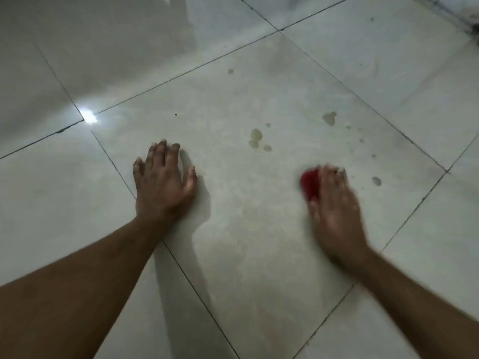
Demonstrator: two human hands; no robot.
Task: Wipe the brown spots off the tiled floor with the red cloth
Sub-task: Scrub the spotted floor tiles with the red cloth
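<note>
My right hand (pixel 335 206) lies blurred on the red cloth (pixel 309 185), pressing it onto the pale tiled floor (pixel 246 229); only the cloth's left part shows past my fingers. Brown spots lie beyond it: a cluster (pixel 256 138) up and to the left, a larger blotch (pixel 329 118) straight ahead, a small one (pixel 376 181) just to the right of the cloth, and one farther off (pixel 230 71). My left hand (pixel 163 180) rests flat on the same tile, fingers spread, well to the left of the spots.
Dark grout lines (pixel 181 268) cross the floor diagonally. A bright light reflection (pixel 88 116) glares at a tile corner to the left. A dark edge (pixel 464 19) runs along the top right corner.
</note>
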